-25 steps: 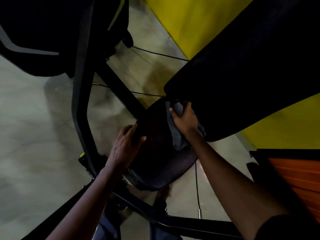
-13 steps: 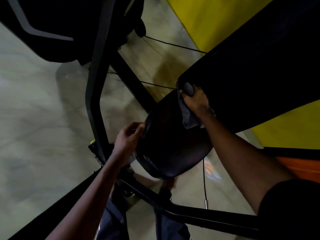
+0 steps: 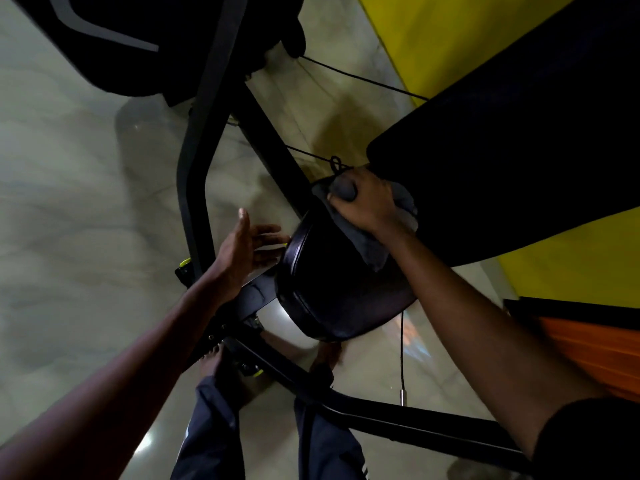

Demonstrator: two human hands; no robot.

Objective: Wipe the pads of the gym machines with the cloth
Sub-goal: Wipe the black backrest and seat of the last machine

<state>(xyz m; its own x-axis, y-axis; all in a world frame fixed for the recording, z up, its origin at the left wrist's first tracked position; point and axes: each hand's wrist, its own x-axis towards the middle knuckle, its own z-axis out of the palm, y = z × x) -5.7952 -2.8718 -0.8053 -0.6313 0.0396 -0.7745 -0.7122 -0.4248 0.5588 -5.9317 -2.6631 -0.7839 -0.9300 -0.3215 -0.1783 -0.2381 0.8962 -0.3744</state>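
A rounded black seat pad [image 3: 332,292] sits at mid-frame, with a long black back pad [image 3: 519,161] slanting up to the right behind it. My right hand [image 3: 367,199] grips a dark grey cloth [image 3: 370,240] bunched at the seat pad's far end, where it meets the back pad; part of the cloth hangs over the seat. My left hand [image 3: 249,251] hovers with straight fingers beside the seat pad's left edge, fingertips close to or touching it, holding nothing.
A black machine frame post [image 3: 197,188] stands left of the seat and a frame bar [image 3: 381,414] runs below it. Another dark pad [image 3: 131,39] fills the top left. Thin cables [image 3: 353,76] cross the pale floor. Yellow wall at right. My legs and feet are below.
My left hand let go of the seat pad's left edge and opened. My right hand stayed at the pad's far end with the cloth. The view shifted so the seat appears further right.
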